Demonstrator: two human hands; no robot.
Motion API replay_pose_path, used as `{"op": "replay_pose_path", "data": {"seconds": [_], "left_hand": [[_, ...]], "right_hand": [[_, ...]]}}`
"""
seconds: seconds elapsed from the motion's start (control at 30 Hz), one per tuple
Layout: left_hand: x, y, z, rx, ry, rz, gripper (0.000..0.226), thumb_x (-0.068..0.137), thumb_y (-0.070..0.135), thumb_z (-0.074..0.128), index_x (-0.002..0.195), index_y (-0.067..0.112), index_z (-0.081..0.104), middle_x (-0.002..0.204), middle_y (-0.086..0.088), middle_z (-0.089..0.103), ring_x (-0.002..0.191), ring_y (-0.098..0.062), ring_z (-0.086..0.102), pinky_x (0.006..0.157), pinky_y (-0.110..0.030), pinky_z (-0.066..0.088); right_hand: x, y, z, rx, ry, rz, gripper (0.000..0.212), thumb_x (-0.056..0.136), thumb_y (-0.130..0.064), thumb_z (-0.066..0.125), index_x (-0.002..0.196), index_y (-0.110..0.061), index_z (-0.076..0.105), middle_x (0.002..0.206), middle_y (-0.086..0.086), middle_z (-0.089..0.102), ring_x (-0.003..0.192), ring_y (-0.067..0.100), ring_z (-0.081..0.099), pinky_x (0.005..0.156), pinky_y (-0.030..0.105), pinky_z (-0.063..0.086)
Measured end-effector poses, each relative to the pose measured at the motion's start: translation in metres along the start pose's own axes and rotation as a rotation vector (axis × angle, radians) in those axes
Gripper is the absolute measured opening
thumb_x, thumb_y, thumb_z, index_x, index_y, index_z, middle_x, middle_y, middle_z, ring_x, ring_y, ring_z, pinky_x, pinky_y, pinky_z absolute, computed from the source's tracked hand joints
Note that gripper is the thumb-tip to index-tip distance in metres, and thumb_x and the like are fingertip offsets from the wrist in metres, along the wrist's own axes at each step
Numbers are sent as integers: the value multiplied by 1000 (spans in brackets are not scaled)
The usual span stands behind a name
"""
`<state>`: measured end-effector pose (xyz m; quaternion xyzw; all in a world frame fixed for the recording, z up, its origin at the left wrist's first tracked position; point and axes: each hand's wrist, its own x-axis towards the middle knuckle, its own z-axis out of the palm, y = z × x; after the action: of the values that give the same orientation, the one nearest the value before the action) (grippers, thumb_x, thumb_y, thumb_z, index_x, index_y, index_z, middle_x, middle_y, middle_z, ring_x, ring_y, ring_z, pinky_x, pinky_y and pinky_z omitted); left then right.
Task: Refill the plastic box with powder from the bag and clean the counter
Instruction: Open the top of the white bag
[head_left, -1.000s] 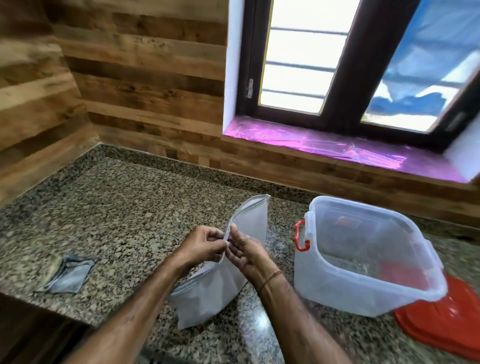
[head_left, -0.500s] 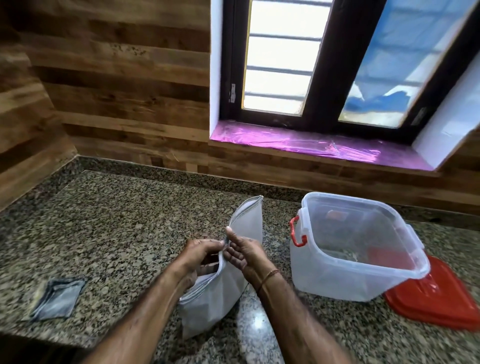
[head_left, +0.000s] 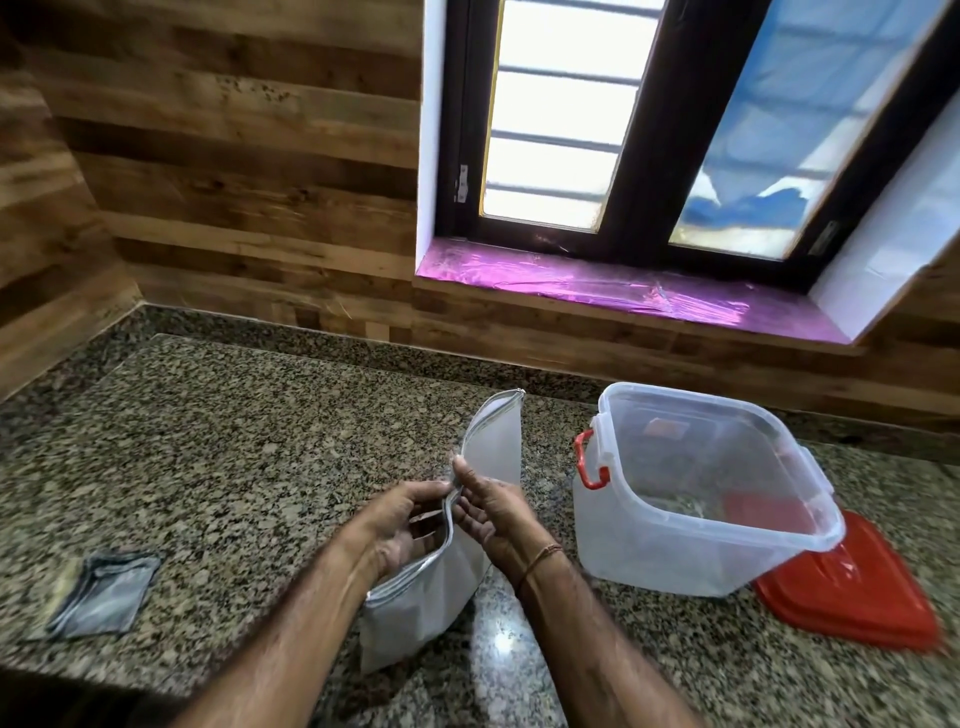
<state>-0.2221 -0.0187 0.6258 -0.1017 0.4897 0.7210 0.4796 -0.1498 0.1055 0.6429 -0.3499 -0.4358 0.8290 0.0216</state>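
A white zip-top bag (head_left: 415, 603) stands upright on the granite counter (head_left: 234, 457) in front of me. My left hand (head_left: 400, 525) grips the near lip of its mouth and my right hand (head_left: 493, 514) pinches the far lip, so the two sides are parted. To the right stands a clear plastic box (head_left: 649, 551) with red side clips, lid off, a little material on its bottom. Its red lid (head_left: 852, 592) lies flat behind its right corner.
A folded grey cloth (head_left: 98, 592) lies on the counter at the left, near the front edge. Wood-panelled walls close the back and left. A window with a pink-covered sill (head_left: 597, 286) sits above the box.
The bag's mouth has come further apart between my hands. The view has tilted up and shifted, so the box and lid sit further left in the picture.
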Motion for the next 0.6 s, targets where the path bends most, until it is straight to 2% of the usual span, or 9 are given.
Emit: {"op": "replay_pose_path", "data": {"seconds": [0.13, 0.27, 0.4, 0.6], "left_hand": [[0, -3, 0, 39, 21, 31, 5, 88, 5, 70, 90, 2, 74, 76, -10, 72, 60, -16, 69, 51, -27, 57], [2, -6, 1, 134, 28, 57, 12, 88, 6, 71, 99, 1, 75, 83, -13, 74, 68, -19, 71, 55, -30, 58], [5, -9, 4, 205, 70, 89, 17, 90, 6, 71, 105, 0, 75, 90, -16, 75, 72, -21, 72, 58, -31, 59], [4, -11, 6, 170, 95, 99, 20, 91, 3, 68, 110, -5, 72, 85, -16, 76, 69, -23, 73, 57, -30, 60]], "right_hand": [[-2, -3, -3, -2, -14, 11, 20, 90, -18, 76, 84, -1, 67, 73, 11, 71, 55, 14, 68, 55, 22, 61], [-4, -4, -5, -48, 0, 16, 21, 94, -17, 71, 84, 1, 67, 74, 12, 70, 60, 17, 68, 55, 23, 61], [-4, -3, -5, -67, 35, -5, 24, 97, -18, 68, 83, 2, 67, 71, 12, 69, 55, 15, 66, 53, 22, 60], [-7, 0, 1, -141, 93, -36, 30, 97, -25, 67, 75, -5, 65, 64, 5, 72, 55, 15, 67, 54, 28, 59]]}}
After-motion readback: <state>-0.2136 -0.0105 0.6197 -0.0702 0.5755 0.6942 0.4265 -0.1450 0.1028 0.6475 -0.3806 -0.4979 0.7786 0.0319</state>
